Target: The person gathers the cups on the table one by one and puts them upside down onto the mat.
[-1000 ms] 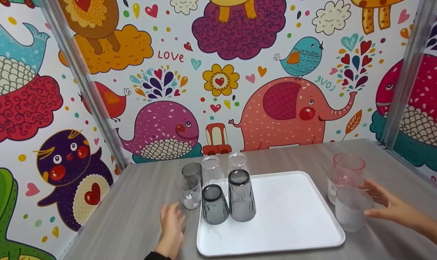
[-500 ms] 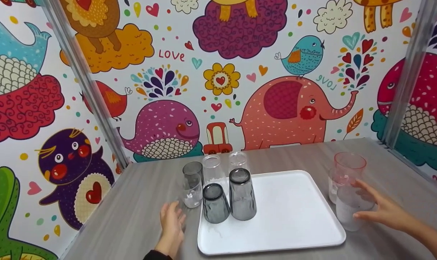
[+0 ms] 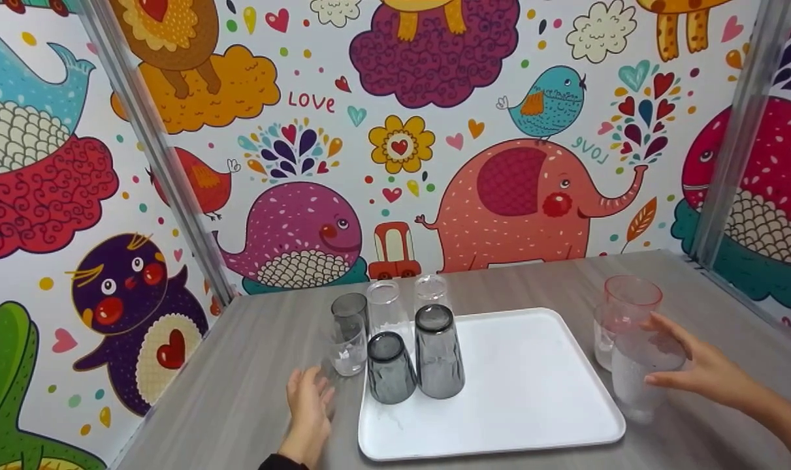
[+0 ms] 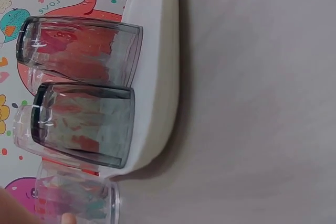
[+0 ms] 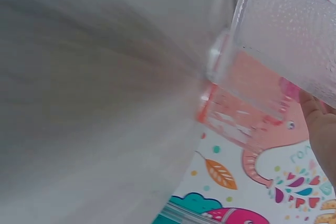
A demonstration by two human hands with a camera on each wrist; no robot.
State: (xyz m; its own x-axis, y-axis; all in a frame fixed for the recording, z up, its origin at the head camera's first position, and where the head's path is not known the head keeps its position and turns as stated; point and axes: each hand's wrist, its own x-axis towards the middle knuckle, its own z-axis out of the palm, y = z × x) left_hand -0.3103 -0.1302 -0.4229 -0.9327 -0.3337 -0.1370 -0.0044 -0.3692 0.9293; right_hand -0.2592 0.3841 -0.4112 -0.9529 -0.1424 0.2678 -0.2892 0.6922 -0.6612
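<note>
At the right of the white tray (image 3: 493, 431), my right hand (image 3: 702, 369) grips a frosted clear glass (image 3: 640, 385), thumb in front and fingers behind. The glass leans slightly; whether its base touches the table is hard to tell. In the right wrist view the frosted glass (image 5: 289, 35) shows droplet-like texture, with the fingers (image 5: 317, 119) against its side. My left hand (image 3: 308, 405) lies with loose fingers left of the tray, near a clear glass (image 3: 348, 356), holding nothing. Two smoky grey glasses stand upside down on the tray: a short one (image 3: 390, 372) and a tall one (image 3: 439, 356).
Behind the frosted glass stands a pink-rimmed glass (image 3: 632, 294), with another clear glass (image 3: 602, 339) beside it. At the tray's back left are a grey tumbler (image 3: 349, 305) and two clear glasses, one here (image 3: 385, 307). A patterned wall (image 3: 395, 196) closes the back.
My right hand has closed in on the frosted glass, which has gone from upright to slightly leaning. The left hand has hardly moved.
</note>
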